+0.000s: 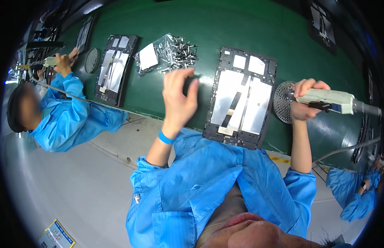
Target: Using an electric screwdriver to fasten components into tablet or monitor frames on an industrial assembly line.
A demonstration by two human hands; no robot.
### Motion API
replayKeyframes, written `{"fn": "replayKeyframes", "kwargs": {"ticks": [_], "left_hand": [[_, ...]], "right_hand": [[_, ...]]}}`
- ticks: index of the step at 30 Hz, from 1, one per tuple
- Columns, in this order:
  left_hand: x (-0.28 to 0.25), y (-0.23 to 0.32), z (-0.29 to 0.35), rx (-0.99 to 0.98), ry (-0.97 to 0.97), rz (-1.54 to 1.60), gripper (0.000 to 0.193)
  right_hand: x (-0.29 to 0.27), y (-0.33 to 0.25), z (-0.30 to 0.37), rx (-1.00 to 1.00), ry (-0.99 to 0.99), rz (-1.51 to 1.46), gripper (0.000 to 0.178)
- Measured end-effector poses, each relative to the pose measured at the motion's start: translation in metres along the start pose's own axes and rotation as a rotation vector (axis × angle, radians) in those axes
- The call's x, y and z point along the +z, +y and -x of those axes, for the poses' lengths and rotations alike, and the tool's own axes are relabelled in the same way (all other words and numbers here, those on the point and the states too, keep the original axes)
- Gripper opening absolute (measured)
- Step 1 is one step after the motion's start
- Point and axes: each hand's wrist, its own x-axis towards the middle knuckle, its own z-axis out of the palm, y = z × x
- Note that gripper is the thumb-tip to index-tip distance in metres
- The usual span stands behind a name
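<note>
An open tablet housing (225,96) lies in front of me on the green table, with silver battery cells and dark ribbon strips showing. My right hand (309,97) is wrapped round a pale electric screwdriver (334,100). The tool lies nearly level, its tip over a round perforated screw tray (281,112) just right of the housing. My left hand (179,93) is raised on the other side, thumb and fingers apart, and nothing shows in it. Beyond its fingertips lies a clear plastic bag (162,43) with a pile of small metal parts (179,53) and a white label.
Further left stand a second tablet housing (117,68) and another round tray (92,60). A co-worker (64,107) in blue works there; another person (355,192) is at the right edge. The screwdriver's cable (349,148) runs along the right side. Another housing (323,25) lies far right.
</note>
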Motion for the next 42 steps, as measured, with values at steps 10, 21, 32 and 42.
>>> {"fn": "replayKeyframes", "kwargs": {"ticks": [10, 21, 32, 42], "left_hand": [[-0.047, -0.035, -0.037, -0.060, -0.316, -0.116, 0.012], [-0.036, -0.027, -0.006, -0.277, -0.202, -0.007, 0.014], [0.031, -0.010, -0.083, -0.512, -0.325, 0.614, 0.026], [0.061, -0.020, -0.106, -0.456, -0.395, 0.508, 0.009]], "right_hand": [[0.003, -0.036, -0.019, -0.014, 0.010, 0.008, 0.078], [0.022, -0.040, -0.022, -0.015, -0.007, -0.023, 0.077], [0.032, -0.037, -0.033, 0.017, -0.051, -0.121, 0.075], [0.032, -0.034, -0.036, 0.008, -0.052, -0.059, 0.076]]}}
